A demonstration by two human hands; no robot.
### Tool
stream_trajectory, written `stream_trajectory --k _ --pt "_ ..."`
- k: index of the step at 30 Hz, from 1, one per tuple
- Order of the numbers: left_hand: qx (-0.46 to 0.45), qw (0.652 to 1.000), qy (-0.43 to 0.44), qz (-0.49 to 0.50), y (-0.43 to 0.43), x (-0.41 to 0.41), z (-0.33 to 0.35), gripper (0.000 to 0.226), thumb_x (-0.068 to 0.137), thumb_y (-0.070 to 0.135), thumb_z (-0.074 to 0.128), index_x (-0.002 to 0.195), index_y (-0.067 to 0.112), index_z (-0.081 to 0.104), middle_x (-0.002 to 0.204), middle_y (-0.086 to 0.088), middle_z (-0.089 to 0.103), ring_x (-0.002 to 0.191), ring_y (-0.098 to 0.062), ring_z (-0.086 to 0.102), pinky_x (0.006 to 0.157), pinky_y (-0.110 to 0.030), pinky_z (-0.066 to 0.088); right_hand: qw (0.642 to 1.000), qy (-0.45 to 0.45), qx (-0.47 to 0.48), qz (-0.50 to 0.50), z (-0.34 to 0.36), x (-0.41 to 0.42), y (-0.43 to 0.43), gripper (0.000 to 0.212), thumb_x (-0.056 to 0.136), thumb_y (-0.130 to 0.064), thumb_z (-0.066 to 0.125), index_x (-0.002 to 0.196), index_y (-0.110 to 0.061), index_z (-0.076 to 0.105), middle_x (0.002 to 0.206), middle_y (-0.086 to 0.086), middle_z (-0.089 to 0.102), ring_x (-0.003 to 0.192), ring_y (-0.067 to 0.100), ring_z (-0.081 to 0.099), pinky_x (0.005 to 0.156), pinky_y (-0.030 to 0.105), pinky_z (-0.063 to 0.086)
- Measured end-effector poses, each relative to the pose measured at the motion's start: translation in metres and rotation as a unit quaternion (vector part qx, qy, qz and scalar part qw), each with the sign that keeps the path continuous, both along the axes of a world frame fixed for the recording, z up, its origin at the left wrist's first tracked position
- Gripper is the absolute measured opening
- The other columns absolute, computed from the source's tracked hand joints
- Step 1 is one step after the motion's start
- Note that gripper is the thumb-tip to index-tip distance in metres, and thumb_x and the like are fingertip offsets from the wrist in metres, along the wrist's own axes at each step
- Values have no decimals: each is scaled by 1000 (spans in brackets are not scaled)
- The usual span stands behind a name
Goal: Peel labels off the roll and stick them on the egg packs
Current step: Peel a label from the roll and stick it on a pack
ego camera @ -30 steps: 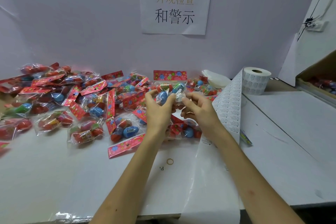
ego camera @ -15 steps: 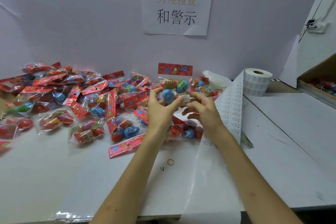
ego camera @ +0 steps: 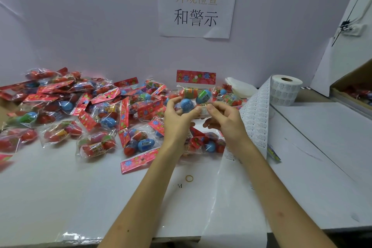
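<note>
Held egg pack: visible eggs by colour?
Held egg pack, gripped by the left hand and right hand:
Orange egg: 1
Green egg: 1
Blue egg: 1
Total: 3 visible

glossy clear-plastic egg packs, matt paper label roll
</note>
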State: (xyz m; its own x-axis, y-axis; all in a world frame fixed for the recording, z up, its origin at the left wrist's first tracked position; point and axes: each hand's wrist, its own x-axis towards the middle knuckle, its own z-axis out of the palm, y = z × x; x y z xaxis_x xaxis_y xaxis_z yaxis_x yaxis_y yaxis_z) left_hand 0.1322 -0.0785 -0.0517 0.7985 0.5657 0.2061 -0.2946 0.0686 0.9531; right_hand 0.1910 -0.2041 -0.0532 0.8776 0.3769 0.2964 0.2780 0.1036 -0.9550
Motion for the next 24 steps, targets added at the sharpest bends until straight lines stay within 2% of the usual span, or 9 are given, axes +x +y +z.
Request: stream_trajectory --k 3,5,8,11,14,16,18,21,24 --pt "8 1000 -8 25 -4 -1 -1 66 88 16 79 138 28 38 116 7 62 101 -10 67 76 -21 56 999 2 30 -34 -1 1 2 10 100 -19 64 107 -19 70 94 4 76 72 22 73 64 26 55" --pt "58 996 -32 64 -6 -2 -1 69 87 13 79 141 26 38 121 5 61 108 -10 62 86 -23 56 995 16 73 -68 -1 2 2 10 98 -18 67 107 -22 69 103 8 76 76 26 76 64 25 56" --pt "115 988 -66 78 -4 -2 3 43 90 11 75 127 20 55 118 2 65 107 -11 64 90 -22 57 988 8 118 -98 1 4 -1 16 94 -15 72 109 -21 68 108 7 74 86 29 76 69 29 60" --pt "121 991 -61 -11 -9 -4 3 35 95 15 71 129 16 61 122 5 68 109 -7 66 90 -20 56 992 -21 104 -68 3 1 -1 23 87 -19 74 108 -25 72 104 -2 75 97 26 74 73 34 61" --pt "94 993 -48 -46 -13 -4 3 42 95 19 71 132 25 53 125 7 65 111 -2 66 87 -16 54 998 -45 47 2 3 -5 2 33 83 -20 63 113 -30 73 109 -8 75 94 17 73 70 28 57" --pt "62 996 -47 -33 -10 -4 3 40 95 18 71 129 27 51 119 9 67 106 2 67 84 -16 55 997 -61 16 34 3 -5 0 38 85 -16 60 119 -28 73 118 -7 73 98 19 72 72 28 56" --pt "27 999 -36 -16 -5 -4 2 39 97 14 69 130 25 52 120 2 69 109 -8 69 89 -25 58 997 -72 8 37 3 -5 -1 37 89 -7 58 116 -26 75 118 -6 73 97 20 72 72 27 55" --pt "-32 999 -18 -30 -2 -4 4 36 99 9 63 132 21 54 116 -1 73 106 -15 72 87 -26 60 996 -69 36 -39 4 -2 -2 33 94 1 59 107 -24 76 104 -3 75 84 19 71 66 26 53" --pt "-100 993 -16 -67 -1 -3 7 35 101 4 58 133 17 55 110 -4 75 104 -19 74 78 -23 59 988 -72 48 -127 3 3 -4 27 94 -6 64 104 -30 71 102 -7 72 94 14 67 75 30 54"
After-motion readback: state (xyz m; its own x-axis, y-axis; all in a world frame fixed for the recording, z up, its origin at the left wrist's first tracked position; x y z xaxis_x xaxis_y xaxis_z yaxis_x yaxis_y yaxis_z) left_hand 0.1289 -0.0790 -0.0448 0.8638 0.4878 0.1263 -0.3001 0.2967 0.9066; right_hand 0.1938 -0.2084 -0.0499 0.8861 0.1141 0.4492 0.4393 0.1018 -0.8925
